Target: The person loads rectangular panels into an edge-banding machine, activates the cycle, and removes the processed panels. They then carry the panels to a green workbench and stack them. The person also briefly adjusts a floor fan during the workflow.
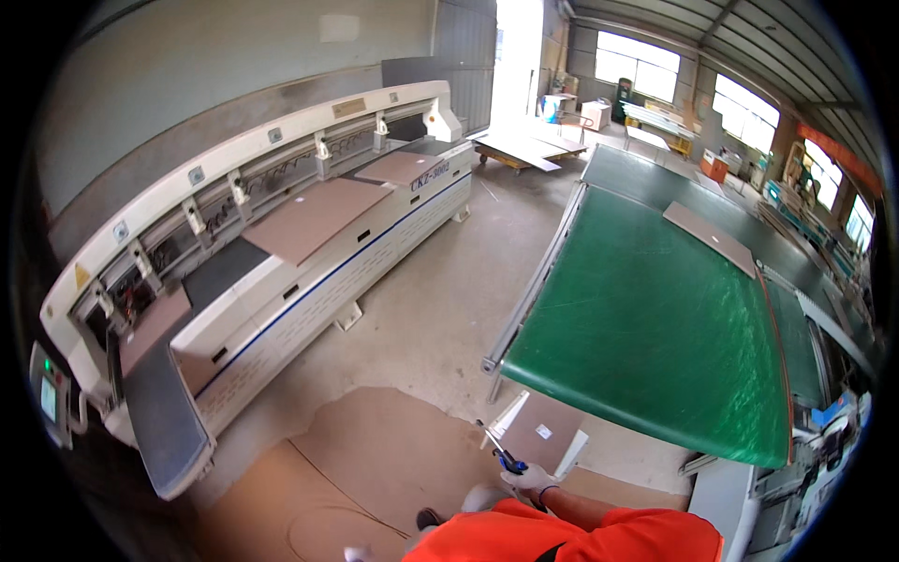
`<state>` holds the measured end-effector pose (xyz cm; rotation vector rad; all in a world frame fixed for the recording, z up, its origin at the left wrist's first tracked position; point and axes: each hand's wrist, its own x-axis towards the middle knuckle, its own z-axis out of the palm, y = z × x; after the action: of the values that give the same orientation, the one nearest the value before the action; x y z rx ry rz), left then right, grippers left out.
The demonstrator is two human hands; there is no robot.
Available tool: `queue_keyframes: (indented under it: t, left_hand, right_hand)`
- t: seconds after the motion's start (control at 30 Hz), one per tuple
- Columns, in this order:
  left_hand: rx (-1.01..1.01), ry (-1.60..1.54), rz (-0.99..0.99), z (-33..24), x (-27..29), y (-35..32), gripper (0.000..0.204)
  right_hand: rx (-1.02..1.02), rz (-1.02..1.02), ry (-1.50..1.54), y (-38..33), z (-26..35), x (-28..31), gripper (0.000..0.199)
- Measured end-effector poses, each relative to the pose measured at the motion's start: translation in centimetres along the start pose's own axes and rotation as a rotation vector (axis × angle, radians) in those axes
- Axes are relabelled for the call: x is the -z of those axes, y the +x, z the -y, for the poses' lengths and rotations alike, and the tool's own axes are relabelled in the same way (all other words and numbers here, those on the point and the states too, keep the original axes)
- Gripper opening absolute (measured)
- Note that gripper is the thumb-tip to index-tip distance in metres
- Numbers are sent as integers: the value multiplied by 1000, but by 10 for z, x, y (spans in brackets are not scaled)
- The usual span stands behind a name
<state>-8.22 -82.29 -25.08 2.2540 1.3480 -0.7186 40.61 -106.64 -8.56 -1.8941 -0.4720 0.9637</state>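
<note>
My right hand [531,478], in a pale glove, is closed around the handle of a blue-and-black air blow gun [510,461]. The gun's thin metal nozzle points up and to the left. Just beyond this hand lies a brown panel [538,417] with a small white label, its far end near the green conveyor's end. White sheet edges show beneath that panel. At the bottom edge, a blurred white shape that looks like my gloved left hand [356,554] is mostly cut off, so its fingers cannot be made out.
A long white drilling machine [323,272] stands on the left, with several brown panels [314,215] on its bed. The green belt conveyor [637,328] fills the right, carrying one board [709,239]. Brown sheeting [375,459] covers the floor near me. A low cart [529,145] stands farther back.
</note>
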Motion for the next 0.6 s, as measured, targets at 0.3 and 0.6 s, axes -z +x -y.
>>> queue_keyframes:
  t: [0.3, 0.6]
  left_hand:
    - [-130, -1445, -507, -63, 380, 286, 12]
    - [73, -809, 96, -121, 404, 399, 9]
  right_hand:
    - [84, -36, -35, 195, 126, -73, 48]
    - [41, -150, 109, 381, 260, -71, 38]
